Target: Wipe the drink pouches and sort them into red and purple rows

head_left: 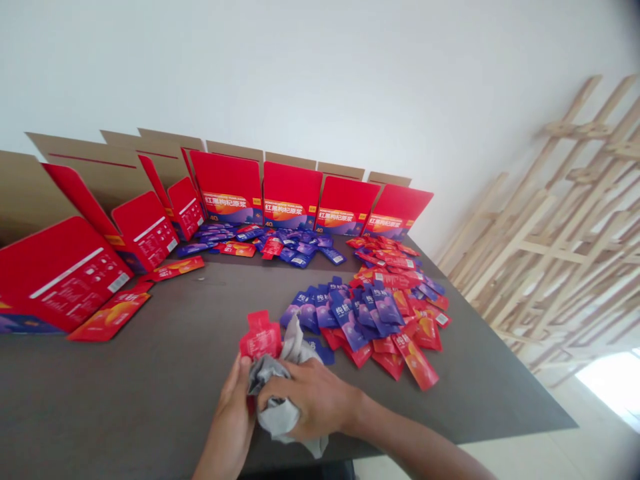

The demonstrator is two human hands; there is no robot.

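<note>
My left hand (231, 407) is closed around a red sachet (261, 339), whose notched spout end points up and away from me. Bunched in my right hand (320, 397) is a grey cloth (280, 415), pressed against the lower part of that sachet. The cloth and fingers hide much of the sachet. Just beyond my right hand lies a heap of purple sachets (350, 313) on top of red sachets (417, 363). One purple sachet (320, 350) lies partly behind the cloth.
Open red cartons (293, 190) line the back and left of the dark table (125, 400). More purple sachets (300, 247) lie before the back cartons. Several red sachets (113, 313) rest by the left cartons (70, 267). Wooden easel frames (555, 247) lean along the wall at right.
</note>
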